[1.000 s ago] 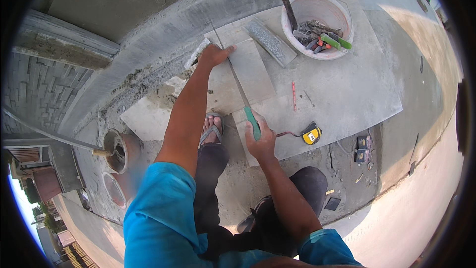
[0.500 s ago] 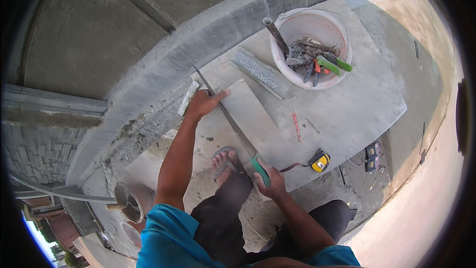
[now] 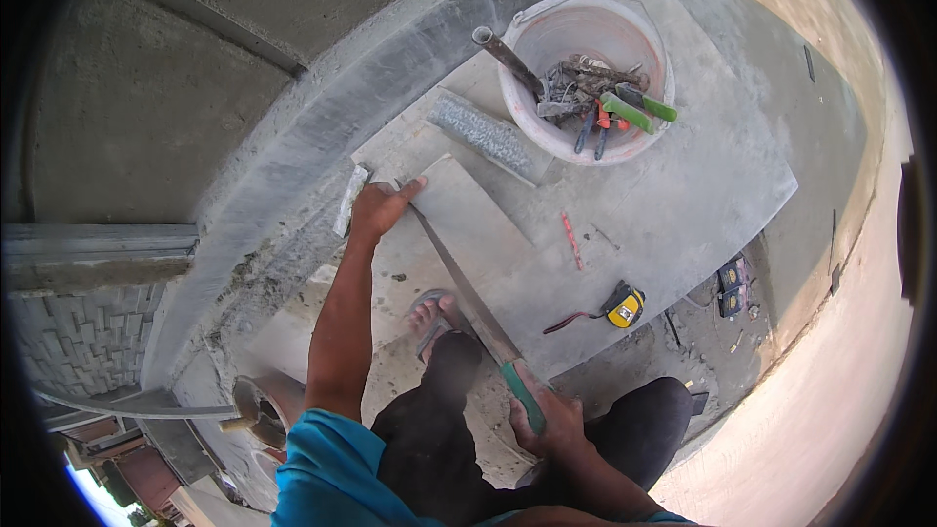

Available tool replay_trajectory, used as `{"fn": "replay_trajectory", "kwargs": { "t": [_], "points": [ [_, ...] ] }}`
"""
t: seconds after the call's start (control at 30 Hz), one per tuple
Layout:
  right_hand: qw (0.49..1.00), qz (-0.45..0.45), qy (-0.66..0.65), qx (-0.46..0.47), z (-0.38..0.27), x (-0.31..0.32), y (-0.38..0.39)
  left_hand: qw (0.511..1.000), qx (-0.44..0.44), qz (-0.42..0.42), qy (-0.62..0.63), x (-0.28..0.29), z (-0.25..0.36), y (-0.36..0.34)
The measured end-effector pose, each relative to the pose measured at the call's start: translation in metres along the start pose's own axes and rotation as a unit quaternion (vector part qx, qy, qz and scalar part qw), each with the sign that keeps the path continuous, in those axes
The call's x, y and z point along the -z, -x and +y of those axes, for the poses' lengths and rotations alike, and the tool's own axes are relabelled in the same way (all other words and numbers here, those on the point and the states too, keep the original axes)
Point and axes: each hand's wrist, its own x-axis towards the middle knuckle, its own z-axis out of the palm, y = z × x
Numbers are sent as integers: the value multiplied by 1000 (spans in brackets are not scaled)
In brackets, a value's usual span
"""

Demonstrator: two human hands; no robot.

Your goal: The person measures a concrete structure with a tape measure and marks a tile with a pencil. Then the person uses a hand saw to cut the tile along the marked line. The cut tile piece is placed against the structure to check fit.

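Note:
My right hand (image 3: 554,422) is wrapped around the green handle of a handsaw (image 3: 457,278), low in front of my bent knee. The saw's long blade slants up and left along the edge of a flat grey board (image 3: 473,220). At the board's far left corner, my left hand (image 3: 379,209) grips the edge, its thumb stretched over the top near the blade's far end. Its other fingers are mostly hidden. My sandalled foot (image 3: 434,317) is just left of the blade.
A white bucket (image 3: 517,117) of tools stands on a large grey sheet (image 3: 703,185). Nearby lie a speckled strip (image 3: 488,137), a red marker-like stick (image 3: 571,240) and a yellow tape measure (image 3: 624,305). A low wall (image 3: 322,98) curves along the left.
My right hand has drawn the saw back toward me, so its tip now sits beside my left hand. My left hand keeps its place on the board. The view has shifted slightly.

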Motion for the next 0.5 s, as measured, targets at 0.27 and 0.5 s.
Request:
{"fn": "replay_trajectory", "kwargs": {
  "t": [0.27, 0.5],
  "points": [
    [996, -50, -29, -64, 15, -29, -47, 999, -5, 38, 11, -8, -14, -2],
    [1000, 23, -21, -3, 10, 3, 7, 996, -34, 72, -38, -15, -6, -1]
  ]
}}
